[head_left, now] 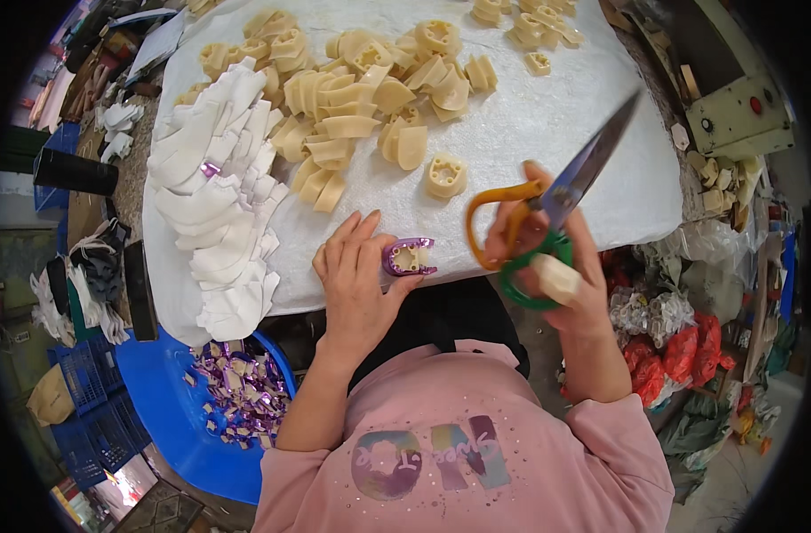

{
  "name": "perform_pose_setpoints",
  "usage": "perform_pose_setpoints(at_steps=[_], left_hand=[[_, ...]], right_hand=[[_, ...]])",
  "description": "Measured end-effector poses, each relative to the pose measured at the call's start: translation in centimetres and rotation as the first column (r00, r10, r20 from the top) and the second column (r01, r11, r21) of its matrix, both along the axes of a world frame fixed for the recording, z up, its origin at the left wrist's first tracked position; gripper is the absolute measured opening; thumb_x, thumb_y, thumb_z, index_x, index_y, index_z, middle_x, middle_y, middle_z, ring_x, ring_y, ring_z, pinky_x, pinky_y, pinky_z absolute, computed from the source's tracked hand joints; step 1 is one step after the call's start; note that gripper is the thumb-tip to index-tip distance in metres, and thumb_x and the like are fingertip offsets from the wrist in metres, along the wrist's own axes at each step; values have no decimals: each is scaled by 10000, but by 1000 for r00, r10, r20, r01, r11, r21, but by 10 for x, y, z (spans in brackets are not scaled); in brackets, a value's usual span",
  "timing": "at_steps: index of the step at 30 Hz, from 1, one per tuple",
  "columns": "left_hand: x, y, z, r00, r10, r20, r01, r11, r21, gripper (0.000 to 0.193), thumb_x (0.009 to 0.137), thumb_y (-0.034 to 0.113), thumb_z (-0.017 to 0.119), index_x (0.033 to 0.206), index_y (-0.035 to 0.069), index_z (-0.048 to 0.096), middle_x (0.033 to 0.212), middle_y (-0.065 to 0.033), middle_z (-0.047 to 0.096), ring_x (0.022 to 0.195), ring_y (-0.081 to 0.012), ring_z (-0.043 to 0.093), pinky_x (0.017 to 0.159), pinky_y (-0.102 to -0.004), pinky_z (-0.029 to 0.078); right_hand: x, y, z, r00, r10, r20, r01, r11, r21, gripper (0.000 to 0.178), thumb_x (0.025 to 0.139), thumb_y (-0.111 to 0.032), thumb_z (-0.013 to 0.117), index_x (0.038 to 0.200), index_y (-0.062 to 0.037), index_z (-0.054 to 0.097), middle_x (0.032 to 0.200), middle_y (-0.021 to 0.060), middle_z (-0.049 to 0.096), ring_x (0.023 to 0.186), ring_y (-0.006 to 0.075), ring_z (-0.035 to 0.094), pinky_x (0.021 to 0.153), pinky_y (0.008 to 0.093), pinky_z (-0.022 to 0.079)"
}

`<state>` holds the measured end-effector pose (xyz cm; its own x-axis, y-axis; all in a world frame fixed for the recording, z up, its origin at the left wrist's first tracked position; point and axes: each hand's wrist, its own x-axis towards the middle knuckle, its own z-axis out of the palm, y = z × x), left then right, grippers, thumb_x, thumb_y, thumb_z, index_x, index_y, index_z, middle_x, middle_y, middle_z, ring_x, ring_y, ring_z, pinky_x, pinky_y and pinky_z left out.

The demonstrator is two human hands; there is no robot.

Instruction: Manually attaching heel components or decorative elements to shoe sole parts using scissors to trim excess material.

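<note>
At the table's near edge, my left hand (350, 274) pinches a small cream heel-shaped block (409, 258) between thumb and fingers. Shiny purple covering wraps its outer side, and its hollow face with small holes points up. My right hand (576, 266) is raised to the right, closed round scissors (572, 191) with one orange and one green handle loop. The blades point up and away to the right. A pale, blocky thing (556, 279) shows by the right thumb; I cannot tell what it is. A bare cream heel block (446, 175) stands just beyond the purple one.
A white sheet (592, 169) covers the table. Many cream heel blocks (334, 98) lie heaped at the back; overlapping white curved pieces (219, 186) fan along the left. Below left, a blue basin (170, 417) holds purple-covered pieces (241, 391). Red bags (681, 355) lie right.
</note>
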<state>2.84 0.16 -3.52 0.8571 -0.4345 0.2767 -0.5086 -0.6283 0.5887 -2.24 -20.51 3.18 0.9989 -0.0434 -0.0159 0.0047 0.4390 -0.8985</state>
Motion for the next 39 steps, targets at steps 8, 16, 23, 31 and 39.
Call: perform_pose_setpoints(at_steps=[8, 16, 23, 31, 39], left_hand=[[3, 5, -8, 999, 15, 49, -12, 998, -58, 503, 534, 74, 823, 996, 81, 625, 1183, -74, 584, 1177, -286, 496, 970, -403, 327], [3, 4, -13, 997, 12, 78, -5, 997, -83, 451, 539, 108, 825, 953, 71, 650, 1111, -48, 598, 1157, -264, 495, 940, -412, 324], [4, 3, -11, 993, 6, 116, 7, 994, -113, 453, 539, 103, 824, 956, 72, 649, 1104, -49, 598, 1154, -269, 497, 934, -407, 326], [3, 4, -13, 995, 5, 102, 7, 993, -116, 458, 542, 79, 814, 958, 63, 623, 1102, -60, 592, 1147, -280, 498, 932, -415, 323], [1, 3, 1, 991, 82, 110, -73, 994, -77, 473, 545, 133, 812, 981, 94, 633, 1120, -70, 579, 1161, -301, 486, 935, -432, 324]], right_hand=[[22, 41, -9, 977, 86, 194, -59, 988, -141, 572, 858, -16, 513, 1388, -2, 298, 1090, 74, 482, 973, 119, 481, 899, 272, 395], [36, 45, -34, 981, 140, 134, -100, 958, -269, 526, 871, -107, 521, 1360, -10, 355, 1048, 52, 483, 924, 115, 467, 835, 266, 409], [30, 46, -35, 982, 151, 116, -101, 929, -355, 527, 899, -97, 491, 1382, 1, 304, 1119, 60, 488, 950, 114, 483, 832, 264, 426], [29, 47, -35, 979, 100, 180, -40, 950, -310, 545, 873, -122, 528, 1368, 7, 339, 1218, 104, 484, 1048, 138, 485, 910, 285, 394], [14, 2, -27, 984, -166, 66, 179, 892, -416, 537, 845, -10, 551, 1359, -26, 396, 1113, 25, 520, 1006, 117, 505, 881, 262, 409]])
